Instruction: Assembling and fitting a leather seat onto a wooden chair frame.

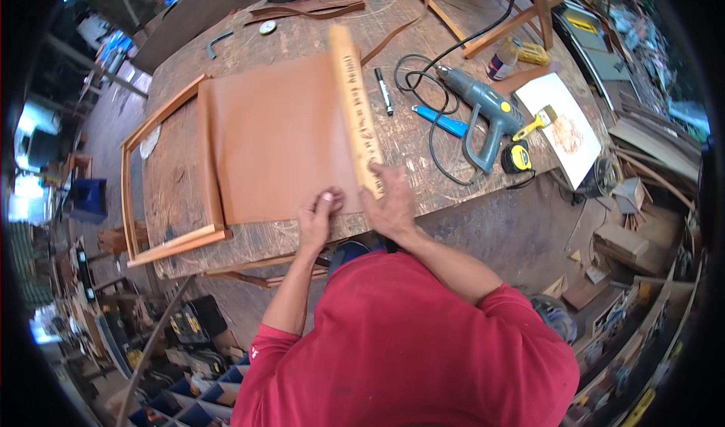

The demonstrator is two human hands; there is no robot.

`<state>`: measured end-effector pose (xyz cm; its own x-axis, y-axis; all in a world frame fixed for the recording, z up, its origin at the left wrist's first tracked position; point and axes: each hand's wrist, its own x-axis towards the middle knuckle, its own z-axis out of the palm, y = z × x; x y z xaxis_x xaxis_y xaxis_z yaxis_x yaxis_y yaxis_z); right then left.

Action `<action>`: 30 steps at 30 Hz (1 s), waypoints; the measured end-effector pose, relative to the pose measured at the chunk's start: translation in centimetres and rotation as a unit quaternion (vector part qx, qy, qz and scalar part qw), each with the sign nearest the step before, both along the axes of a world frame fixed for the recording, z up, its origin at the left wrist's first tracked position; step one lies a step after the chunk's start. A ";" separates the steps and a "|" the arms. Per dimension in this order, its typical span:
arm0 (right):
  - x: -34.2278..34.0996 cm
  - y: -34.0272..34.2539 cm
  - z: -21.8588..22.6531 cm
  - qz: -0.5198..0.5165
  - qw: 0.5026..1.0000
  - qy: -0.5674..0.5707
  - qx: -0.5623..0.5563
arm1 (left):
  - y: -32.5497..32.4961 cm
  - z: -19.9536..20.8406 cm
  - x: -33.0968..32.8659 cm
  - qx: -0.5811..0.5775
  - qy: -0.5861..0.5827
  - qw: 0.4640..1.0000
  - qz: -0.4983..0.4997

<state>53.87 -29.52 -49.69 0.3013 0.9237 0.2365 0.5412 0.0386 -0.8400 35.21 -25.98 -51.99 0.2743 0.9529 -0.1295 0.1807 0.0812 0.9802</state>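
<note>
Found right hand (394, 200), fingers clamped on wooden strip (353, 110); saw left hand (318, 209) at brown sheet (279, 132), could not tell finger closure.

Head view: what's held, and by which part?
Right hand: wooden strip, by its near end. Left hand: at near edge of brown sheet; grip unclear.

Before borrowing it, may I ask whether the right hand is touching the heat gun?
No, the right hand is on the wooden strip, apart from the heat gun.
</note>
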 end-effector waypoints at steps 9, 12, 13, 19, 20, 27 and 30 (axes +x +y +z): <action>-10.6 -1.0 -3.0 0.044 0.994 -0.086 -0.054 | 9.9 -1.7 -1.0 0.007 0.128 0.990 0.056; -9.6 -0.8 -3.4 0.066 0.994 -0.080 -0.045 | 10.2 -3.2 -1.4 0.117 0.209 0.967 0.085; -8.5 -0.4 -3.2 0.091 0.993 -0.055 -0.058 | 10.2 -3.4 -1.5 0.104 0.205 0.971 0.073; 0.3 14.2 -3.3 -0.107 0.985 -0.135 0.013 | 9.2 -2.8 -1.6 0.134 0.204 0.968 0.064; 1.4 16.6 -3.5 -0.119 0.973 -0.198 -0.028 | 9.1 -2.8 -1.6 0.130 0.198 0.970 0.052; 6.5 25.3 -4.7 -0.081 0.933 -0.316 -0.153 | 9.2 -3.7 -0.9 0.130 0.164 0.976 0.055; 8.4 30.0 -4.2 -0.021 0.936 -0.317 -0.154 | 9.6 -3.4 -0.4 0.121 0.159 0.977 0.068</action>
<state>62.29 0.52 -53.87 0.2280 0.9682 0.1035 0.9299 -0.1850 -0.3178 34.86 -16.36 -55.36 0.1261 0.9909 0.0464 0.4828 -0.1021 0.8697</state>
